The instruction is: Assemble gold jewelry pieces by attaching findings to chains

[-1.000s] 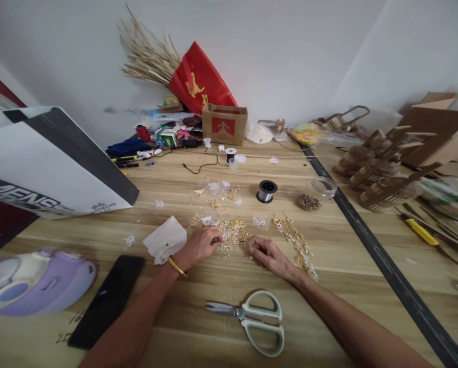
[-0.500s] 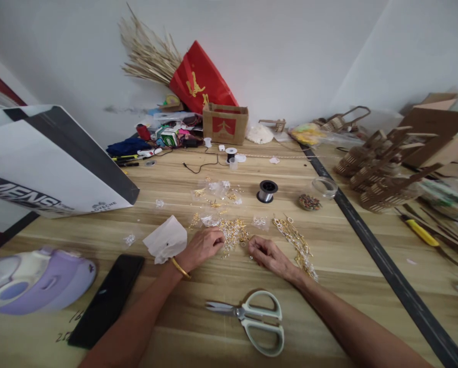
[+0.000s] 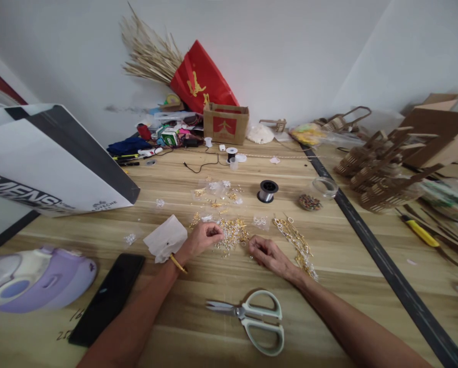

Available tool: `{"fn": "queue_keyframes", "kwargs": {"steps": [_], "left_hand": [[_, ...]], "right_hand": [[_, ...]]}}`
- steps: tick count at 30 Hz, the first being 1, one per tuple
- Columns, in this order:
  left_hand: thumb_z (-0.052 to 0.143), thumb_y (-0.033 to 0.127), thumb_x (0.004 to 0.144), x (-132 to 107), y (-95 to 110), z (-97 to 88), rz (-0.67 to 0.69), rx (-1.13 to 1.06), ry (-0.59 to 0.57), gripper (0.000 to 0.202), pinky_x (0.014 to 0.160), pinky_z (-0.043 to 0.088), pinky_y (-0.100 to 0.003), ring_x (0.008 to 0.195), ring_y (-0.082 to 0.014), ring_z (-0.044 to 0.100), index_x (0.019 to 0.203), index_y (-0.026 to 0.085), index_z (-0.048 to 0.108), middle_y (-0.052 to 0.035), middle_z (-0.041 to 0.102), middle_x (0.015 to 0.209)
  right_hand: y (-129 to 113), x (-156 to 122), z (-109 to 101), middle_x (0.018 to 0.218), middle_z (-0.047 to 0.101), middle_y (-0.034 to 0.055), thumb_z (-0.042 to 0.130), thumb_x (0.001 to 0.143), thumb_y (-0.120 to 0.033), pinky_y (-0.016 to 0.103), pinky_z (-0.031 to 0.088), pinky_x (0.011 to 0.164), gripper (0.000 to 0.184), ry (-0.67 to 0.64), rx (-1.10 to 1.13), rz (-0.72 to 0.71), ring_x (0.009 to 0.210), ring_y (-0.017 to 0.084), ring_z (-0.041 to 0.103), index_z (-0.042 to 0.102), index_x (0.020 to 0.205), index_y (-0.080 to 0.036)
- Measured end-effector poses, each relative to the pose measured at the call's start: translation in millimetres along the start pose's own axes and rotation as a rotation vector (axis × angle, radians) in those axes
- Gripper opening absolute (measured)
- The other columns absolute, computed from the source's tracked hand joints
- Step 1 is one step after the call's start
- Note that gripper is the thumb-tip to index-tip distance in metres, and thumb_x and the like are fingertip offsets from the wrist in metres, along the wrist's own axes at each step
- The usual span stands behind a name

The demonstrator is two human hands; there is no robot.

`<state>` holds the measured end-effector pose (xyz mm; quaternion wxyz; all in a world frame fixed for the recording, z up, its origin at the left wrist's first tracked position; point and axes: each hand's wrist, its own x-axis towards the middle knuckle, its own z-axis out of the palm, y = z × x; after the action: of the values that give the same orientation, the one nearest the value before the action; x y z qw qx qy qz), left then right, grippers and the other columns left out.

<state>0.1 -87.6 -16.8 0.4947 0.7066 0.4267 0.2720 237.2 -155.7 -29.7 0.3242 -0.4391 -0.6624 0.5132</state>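
Note:
My left hand point(image 3: 201, 238), with a gold bangle at the wrist, has its fingers pinched together at the left edge of a heap of small gold and silver jewellery findings point(image 3: 232, 233); what they pinch is too small to name. My right hand point(image 3: 266, 253) rests on the wooden table point(image 3: 198, 286) just right of the heap, fingers curled closed on something I cannot make out. A row of gold ring-and-chain pieces point(image 3: 296, 241) lies beside the right wrist. A white paper scrap point(image 3: 165, 237) sits left of the left hand.
Pale green scissors point(image 3: 252, 317) lie near the front edge, a black phone point(image 3: 108, 299) and a purple device point(image 3: 37, 278) to the left. A spool of clear thread point(image 3: 267, 190), a dish of beads point(image 3: 309, 202), a glass jar point(image 3: 324, 186), a white bag point(image 3: 56, 163) and back-wall clutter surround them.
My left hand has lifted slightly and moved up toward the top left of the heap, fingers pinching. My right hand has stayed put.

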Motion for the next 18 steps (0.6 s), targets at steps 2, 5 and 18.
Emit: {"fn": "queue_keyframes", "kwargs": {"steps": [2,5,18], "left_hand": [[0.066,0.029,0.071,0.9,-3.1,0.8,-0.002,-0.025,0.012,0.019,0.058,0.042,-0.021,0.060,-0.0107,0.054,0.073,0.011,0.063,-0.0019,0.062,0.066],[0.066,0.028,0.071,1.8,-4.0,2.8,-0.001,-0.029,0.026,0.018,0.057,0.041,-0.021,0.059,-0.0104,0.053,0.071,0.010,0.064,-0.0019,0.062,0.064],[0.066,0.021,0.066,0.2,3.3,5.6,-0.032,-0.115,0.043,0.018,0.061,0.044,-0.022,0.063,-0.0103,0.055,0.079,0.010,0.063,-0.0019,0.062,0.070]], "right_hand": [[-0.7,0.1,0.0,0.059,0.040,-0.0042,0.044,0.088,-0.053,0.022,0.026,0.047,0.038,-0.001,0.008,0.007,0.051,0.009,0.035,0.047,0.077,-0.017],[-0.6,0.4,-0.2,0.059,0.040,-0.0043,0.044,0.088,-0.054,0.022,0.026,0.047,0.038,-0.005,0.005,0.014,0.051,0.009,0.036,0.047,0.078,-0.017],[-3.0,0.1,-0.1,0.060,0.041,-0.0041,0.045,0.087,-0.054,0.022,0.027,0.048,0.038,-0.005,0.015,0.015,0.052,0.009,0.035,0.047,0.077,-0.017]]}}
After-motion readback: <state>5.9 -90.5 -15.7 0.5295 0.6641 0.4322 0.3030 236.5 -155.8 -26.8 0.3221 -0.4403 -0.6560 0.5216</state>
